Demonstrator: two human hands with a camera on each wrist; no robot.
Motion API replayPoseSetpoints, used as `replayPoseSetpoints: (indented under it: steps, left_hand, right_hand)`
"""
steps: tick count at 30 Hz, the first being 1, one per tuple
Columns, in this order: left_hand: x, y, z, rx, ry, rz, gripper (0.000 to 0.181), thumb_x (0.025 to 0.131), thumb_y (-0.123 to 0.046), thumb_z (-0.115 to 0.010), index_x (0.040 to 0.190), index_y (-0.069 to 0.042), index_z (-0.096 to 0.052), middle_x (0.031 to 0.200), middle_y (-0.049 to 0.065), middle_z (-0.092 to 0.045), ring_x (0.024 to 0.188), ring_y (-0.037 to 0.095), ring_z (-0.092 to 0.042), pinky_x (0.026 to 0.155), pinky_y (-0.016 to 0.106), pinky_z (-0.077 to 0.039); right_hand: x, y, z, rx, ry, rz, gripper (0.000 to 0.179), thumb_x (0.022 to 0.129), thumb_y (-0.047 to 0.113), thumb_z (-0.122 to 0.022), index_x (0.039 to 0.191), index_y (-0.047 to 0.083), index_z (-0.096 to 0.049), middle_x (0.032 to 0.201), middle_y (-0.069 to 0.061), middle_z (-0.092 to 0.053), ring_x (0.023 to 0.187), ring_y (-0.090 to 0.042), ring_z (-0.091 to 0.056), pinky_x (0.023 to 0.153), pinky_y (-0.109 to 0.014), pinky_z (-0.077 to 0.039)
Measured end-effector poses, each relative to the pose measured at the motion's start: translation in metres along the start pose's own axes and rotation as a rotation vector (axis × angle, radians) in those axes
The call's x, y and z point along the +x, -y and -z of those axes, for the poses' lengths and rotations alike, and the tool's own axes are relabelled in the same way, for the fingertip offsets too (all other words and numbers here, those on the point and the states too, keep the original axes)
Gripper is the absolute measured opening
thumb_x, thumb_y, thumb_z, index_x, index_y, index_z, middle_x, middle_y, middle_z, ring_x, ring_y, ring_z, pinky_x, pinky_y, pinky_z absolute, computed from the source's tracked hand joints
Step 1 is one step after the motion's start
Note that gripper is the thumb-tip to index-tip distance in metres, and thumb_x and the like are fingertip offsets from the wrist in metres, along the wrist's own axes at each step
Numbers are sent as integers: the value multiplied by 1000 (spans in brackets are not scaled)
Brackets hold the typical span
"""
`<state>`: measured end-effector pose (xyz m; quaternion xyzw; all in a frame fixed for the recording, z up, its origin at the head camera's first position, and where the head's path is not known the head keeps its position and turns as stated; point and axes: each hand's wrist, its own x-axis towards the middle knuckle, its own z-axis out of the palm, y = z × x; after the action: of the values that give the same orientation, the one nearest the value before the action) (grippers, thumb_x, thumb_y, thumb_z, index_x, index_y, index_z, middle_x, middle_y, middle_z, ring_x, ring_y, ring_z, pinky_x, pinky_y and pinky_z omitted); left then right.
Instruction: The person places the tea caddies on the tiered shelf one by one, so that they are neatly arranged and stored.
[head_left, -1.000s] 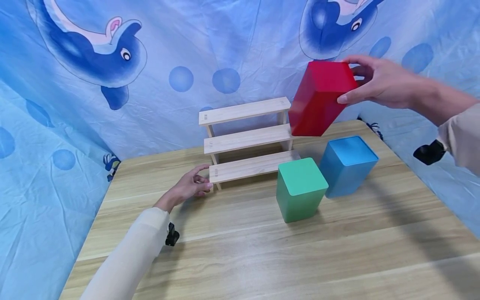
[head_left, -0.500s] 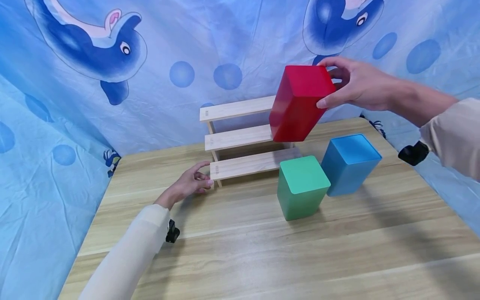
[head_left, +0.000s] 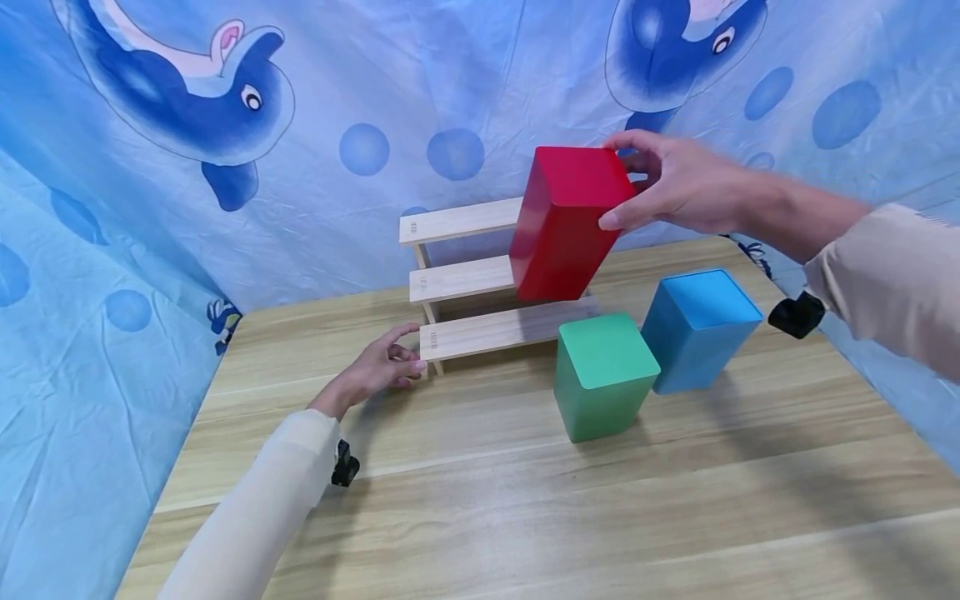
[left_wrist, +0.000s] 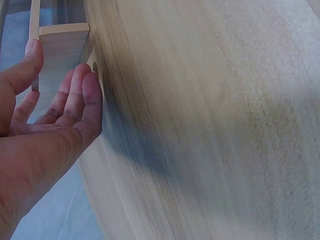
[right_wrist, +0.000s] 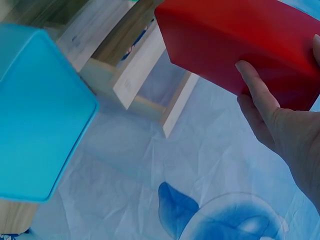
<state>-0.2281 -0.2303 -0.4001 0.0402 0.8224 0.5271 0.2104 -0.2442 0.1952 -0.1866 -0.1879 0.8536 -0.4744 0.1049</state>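
My right hand (head_left: 686,187) grips one end of a tall red box (head_left: 573,229), thumb on one side and fingers on the other. The box is tilted and overlaps the right part of a three-step wooden display rack (head_left: 502,329). In the right wrist view, thumb and fingers spread over the red box (right_wrist: 225,40). At the rack's left end, my left hand (head_left: 378,367) holds the bottom step's corner. The left wrist view has the thumb on the board's edge (left_wrist: 34,65), with the other fingers curled by the side support (left_wrist: 65,47).
A green box (head_left: 607,375) stands on the wooden table (head_left: 480,500) before the rack's right end. Just behind it, to the right, is a blue box (head_left: 697,333). A blue cloth (head_left: 322,83) with dolphins hangs behind the table.
My right hand has carried the red box left and slightly down, from beside the rack to across its right part. The left hand stays at the rack's corner.
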Motion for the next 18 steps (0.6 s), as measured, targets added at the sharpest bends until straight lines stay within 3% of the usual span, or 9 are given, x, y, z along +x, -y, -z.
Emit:
replayPoseSetpoints:
  steps: [8, 18]
  left_hand:
    - [0, -1, 0, 3, 3, -4, 74, 93, -11, -64, 154, -19, -22, 121, 26, -49, 107, 39, -61, 87, 46, -52]
    - [0, -1, 1, 15, 0, -2, 74, 94, -11, -63, 154, -19, -21, 120, 25, -50, 105, 37, -62, 88, 47, -52]
  right_hand:
    - [4, 7, -9, 71, 35, 5, 91, 75, 9, -82, 147, 24, -28, 136, -5, -41, 119, -31, -47, 81, -38, -56]
    - [9, 14, -19, 51, 60, -16, 94, 73, 13, -85, 147, 24, -27, 137, -4, -42, 118, -28, -49, 83, -38, -55]
